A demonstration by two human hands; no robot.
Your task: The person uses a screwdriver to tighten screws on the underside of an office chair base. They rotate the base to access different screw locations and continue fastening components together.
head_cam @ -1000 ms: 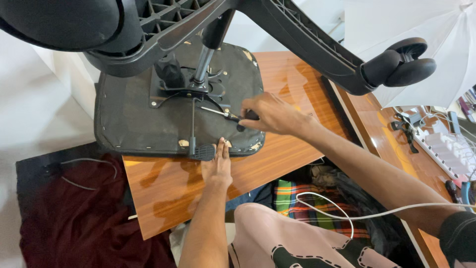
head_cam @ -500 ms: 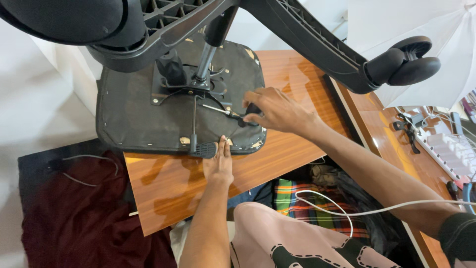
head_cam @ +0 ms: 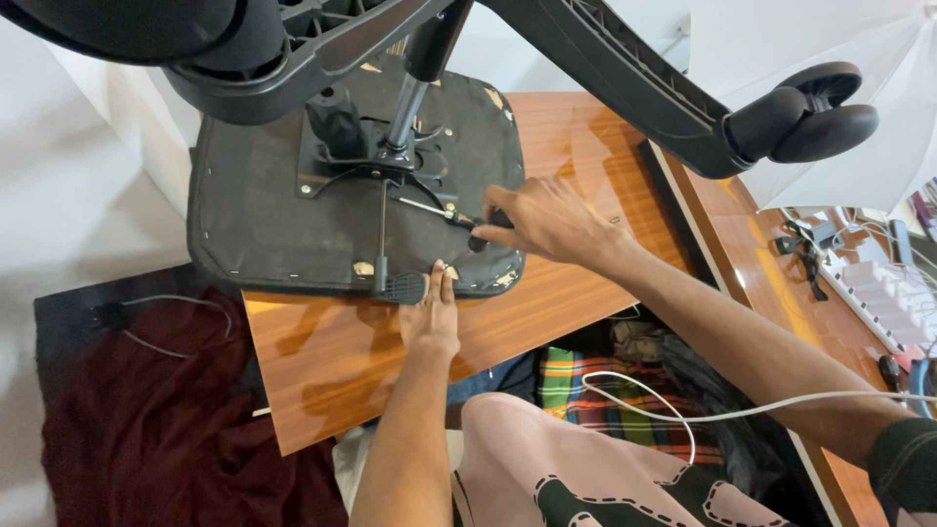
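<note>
An office chair lies upside down on a wooden table (head_cam: 576,293), its black seat underside (head_cam: 264,224) facing up. My right hand (head_cam: 547,220) grips the dark handle of a screwdriver (head_cam: 449,215) whose metal shaft points left at the seat's metal mechanism plate (head_cam: 371,166). My left hand (head_cam: 431,312) lies flat against the seat's near edge, fingers straight, beside the black lever paddle (head_cam: 400,288). The chair's gas column (head_cam: 410,107) rises toward me, and the black star base (head_cam: 605,68) with a caster wheel (head_cam: 810,112) hangs overhead.
A dark red cloth (head_cam: 146,429) with a thin cable lies on the floor at left. A second wooden desk (head_cam: 781,283) at right carries cables and a white power strip (head_cam: 869,293). A white cable (head_cam: 683,405) crosses my lap above a plaid fabric (head_cam: 586,381).
The view shifted slightly; the screwdriver handle has turned a little in my right hand. My left hand stays pressed on the seat edge.
</note>
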